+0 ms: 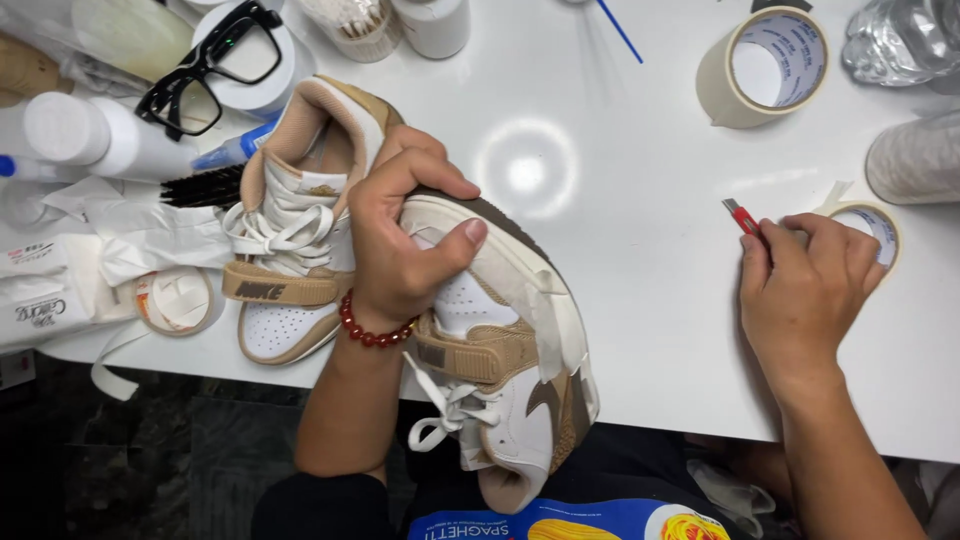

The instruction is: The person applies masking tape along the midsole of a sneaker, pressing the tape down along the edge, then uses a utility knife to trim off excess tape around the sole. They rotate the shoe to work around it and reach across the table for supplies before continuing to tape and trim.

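Head view, two sneakers, left hand [400, 245] gripping one sneaker [500, 340], right hand [805, 290] grasping red cutter [741, 218], two tape rolls.

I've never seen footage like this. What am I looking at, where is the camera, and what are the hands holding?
The one picture comes from a camera on the person's head, looking down at a white table. There is no machine, only two bare hands. The left hand grips a tan and white sneaker with strips of tape on its sole edge. The right hand rests on the table, holding a small red cutter beside a small tape roll. A second sneaker, a larger tape roll, black glasses and a brush lie around.
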